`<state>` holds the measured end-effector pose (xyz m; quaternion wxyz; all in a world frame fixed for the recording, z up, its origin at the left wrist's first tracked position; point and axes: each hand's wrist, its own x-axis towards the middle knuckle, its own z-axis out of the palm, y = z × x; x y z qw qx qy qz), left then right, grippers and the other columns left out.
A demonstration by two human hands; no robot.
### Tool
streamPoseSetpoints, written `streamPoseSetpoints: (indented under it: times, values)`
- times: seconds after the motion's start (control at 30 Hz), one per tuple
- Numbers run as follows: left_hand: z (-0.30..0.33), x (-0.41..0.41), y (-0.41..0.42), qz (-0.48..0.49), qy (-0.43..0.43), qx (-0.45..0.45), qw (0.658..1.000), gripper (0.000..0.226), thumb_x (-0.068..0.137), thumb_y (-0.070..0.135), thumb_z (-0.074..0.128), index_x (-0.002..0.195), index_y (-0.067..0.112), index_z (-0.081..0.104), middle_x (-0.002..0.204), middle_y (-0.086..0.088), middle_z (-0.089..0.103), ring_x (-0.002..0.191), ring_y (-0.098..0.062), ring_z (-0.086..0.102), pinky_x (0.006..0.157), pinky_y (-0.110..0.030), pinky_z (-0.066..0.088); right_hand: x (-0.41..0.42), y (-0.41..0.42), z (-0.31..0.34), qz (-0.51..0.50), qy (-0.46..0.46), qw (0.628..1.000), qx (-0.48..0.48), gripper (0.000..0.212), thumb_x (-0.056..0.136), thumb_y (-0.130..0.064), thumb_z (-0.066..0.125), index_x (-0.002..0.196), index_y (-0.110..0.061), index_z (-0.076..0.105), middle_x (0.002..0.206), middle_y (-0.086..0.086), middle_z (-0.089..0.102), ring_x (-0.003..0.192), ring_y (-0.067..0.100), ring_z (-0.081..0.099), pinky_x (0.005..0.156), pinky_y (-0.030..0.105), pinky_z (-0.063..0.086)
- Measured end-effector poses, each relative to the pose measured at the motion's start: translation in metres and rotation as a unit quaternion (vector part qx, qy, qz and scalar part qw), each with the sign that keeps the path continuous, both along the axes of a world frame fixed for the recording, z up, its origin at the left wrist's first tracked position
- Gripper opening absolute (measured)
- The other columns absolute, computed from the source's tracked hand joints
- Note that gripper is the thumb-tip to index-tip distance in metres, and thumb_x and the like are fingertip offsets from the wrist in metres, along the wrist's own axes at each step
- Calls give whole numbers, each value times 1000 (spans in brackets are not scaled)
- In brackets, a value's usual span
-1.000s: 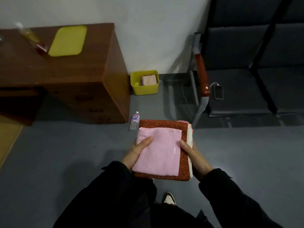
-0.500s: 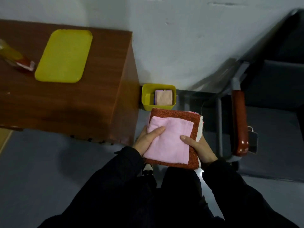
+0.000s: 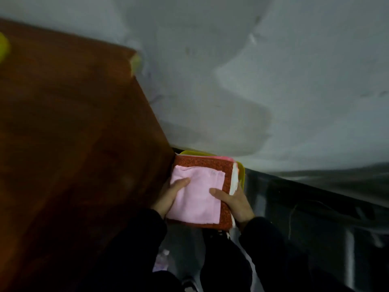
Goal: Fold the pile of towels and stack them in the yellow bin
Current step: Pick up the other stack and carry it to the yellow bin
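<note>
A stack of folded towels is held between both hands: a pink towel (image 3: 199, 196) on top, a rust-red towel (image 3: 205, 164) under it, and a white towel edge (image 3: 234, 182) at the right. My left hand (image 3: 170, 196) grips the stack's left side, thumb on the pink towel. My right hand (image 3: 233, 202) grips the right side, thumb on top. The stack hangs over the yellow bin (image 3: 242, 172), of which only the rim shows behind and to the right. The bin's inside is hidden.
A brown wooden desk (image 3: 73, 144) fills the left and stands close beside the bin. A white wall (image 3: 252, 81) rises just behind. A small bottle (image 3: 161, 261) lies on the grey floor near my feet. A dark chair frame is at the right.
I have walked up to the bin and leaned over it. The stack, held the same way, has gone from in front of the bin to over it, hiding the towel inside.
</note>
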<state>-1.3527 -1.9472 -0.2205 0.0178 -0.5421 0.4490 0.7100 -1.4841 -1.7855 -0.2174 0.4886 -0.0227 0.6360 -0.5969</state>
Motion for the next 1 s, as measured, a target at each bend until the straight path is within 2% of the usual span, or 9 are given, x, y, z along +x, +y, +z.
streamPoseSetpoints:
  times: [0.1, 0.2, 0.4, 0.47, 0.57, 0.77, 0.83, 0.93, 1.0]
  values:
    - [-118, -27, -40, 7, -14, -41, 999, 71, 74, 52, 78, 133, 17, 60, 131, -8, 65, 122, -32, 61, 104, -52, 49, -32, -40, -113, 6, -1, 1000, -2, 60, 84, -19, 82, 137, -27, 56, 124, -2, 73, 113, 22, 70, 95, 45, 58]
    - [-220, -40, -69, -14, -7, -105, 994, 87, 66, 58, 71, 142, 20, 57, 145, -2, 55, 136, -26, 48, 117, -44, 33, -41, -65, -208, 15, -23, 1000, -15, 57, 86, -26, 80, 138, -27, 56, 123, -3, 74, 111, 21, 72, 97, 48, 57]
    - [-261, -67, -85, -130, -42, -173, 975, 54, 73, 43, 46, 119, 23, 66, 117, 5, 64, 117, -13, 56, 97, -18, 35, -31, -80, -320, -6, -54, 997, -51, 63, 86, -25, 79, 143, -24, 54, 132, 1, 70, 120, 25, 67, 103, 48, 52]
    - [-272, -69, -81, -110, -61, -140, 982, 32, 80, 40, 53, 102, 22, 69, 97, 3, 68, 96, -17, 63, 71, -15, 45, -31, -78, -333, -8, -52, 997, -55, 58, 89, -20, 77, 142, -22, 56, 132, 3, 69, 121, 27, 66, 102, 48, 51]
    - [-283, -72, -68, -82, -139, -155, 975, 38, 91, 40, 54, 114, 14, 69, 114, -7, 71, 101, -26, 67, 72, -21, 48, -35, -75, -336, -8, -34, 999, -11, 50, 89, -18, 76, 136, -22, 60, 123, 4, 74, 113, 26, 71, 98, 48, 55]
    - [-291, -56, -36, -146, -202, -351, 903, 65, 98, 30, 51, 157, 18, 25, 154, -13, 44, 134, -33, 50, 106, -39, 43, -35, -84, -341, 25, 65, 996, 48, 49, 85, -17, 76, 132, -22, 62, 118, -2, 75, 106, 16, 72, 96, 41, 57]
    - [-288, -44, -24, -203, -208, -466, 836, 77, 97, 32, 50, 161, 20, 9, 163, -11, 26, 143, -31, 39, 113, -43, 39, -34, -87, -342, 32, 74, 996, 39, 49, 88, -14, 70, 135, -21, 59, 120, -2, 74, 108, 16, 71, 94, 37, 57]
    - [-292, -44, -15, -328, -179, -641, 671, 71, 89, 33, 47, 155, 12, 34, 161, -15, 32, 150, -35, 27, 123, -51, 23, -33, -90, -344, 31, 69, 996, 38, 54, 86, -19, 68, 139, -21, 56, 125, 2, 72, 112, 21, 70, 95, 41, 57]
    - [-304, -51, -10, -383, -150, -622, 666, 70, 89, 43, 43, 153, 15, 39, 160, -13, 36, 150, -31, 29, 123, -49, 21, -34, -89, -347, 29, 69, 996, 52, 55, 80, -23, 68, 135, -21, 59, 123, 6, 73, 114, 28, 69, 99, 52, 54]
